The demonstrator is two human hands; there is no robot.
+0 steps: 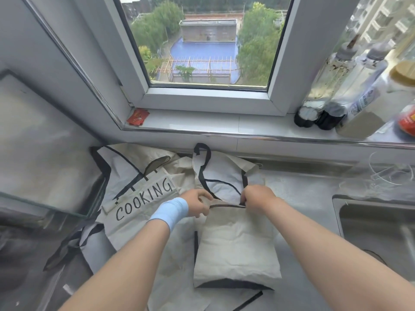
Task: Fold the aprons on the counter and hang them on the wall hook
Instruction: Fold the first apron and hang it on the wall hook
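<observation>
Two bare forearms reach up from the bottom of the frame to a cream apron, partly folded at centre on the steel counter. The left hand, a pale blue wristband on its wrist, and the right hand each pinch the black-trimmed top edge of the folded panel, fingers curled onto the cloth, one hand at each end of the trim.

Just above the hands, the bib and its black neck loop stand rumpled toward the window sill. Left of centre lies a second apron, printed COOKING and unfolded, with black ties trailing to the lower left.

The crinkled cloth looks stiff, so the fold could spring open if either pinch slips. The loose bib may bunch rather than lie flat. The folded panel seems to overlap the second apron and loose ties, so lifting it could drag them along. A sink sits close at right, where a dropped corner might land.

No wall hook is in view. The fingertips are partly tucked into the cloth. The bottom edge of the frame cuts off both aprons' lower ends. A glass panel at left and bottles at upper right are blurred and distorted.
</observation>
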